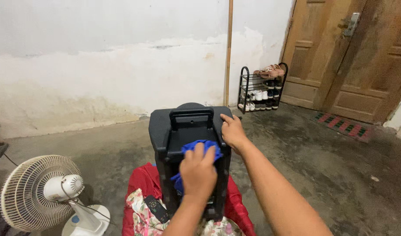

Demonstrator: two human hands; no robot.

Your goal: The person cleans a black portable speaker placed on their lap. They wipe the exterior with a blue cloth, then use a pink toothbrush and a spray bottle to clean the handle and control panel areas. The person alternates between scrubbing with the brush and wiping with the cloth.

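Blue cloth lay bunched under your left hand, pressed onto the black speaker your right hand steadied.

Left hand presses a cloth on the top of a speaker box; right hand rests on the box's top edge just right of it. Remote lies below-left of left hand, on fabric under the box. Fan stands far left. Shoe rack stands beyond the right hand, against the wall; door further right.
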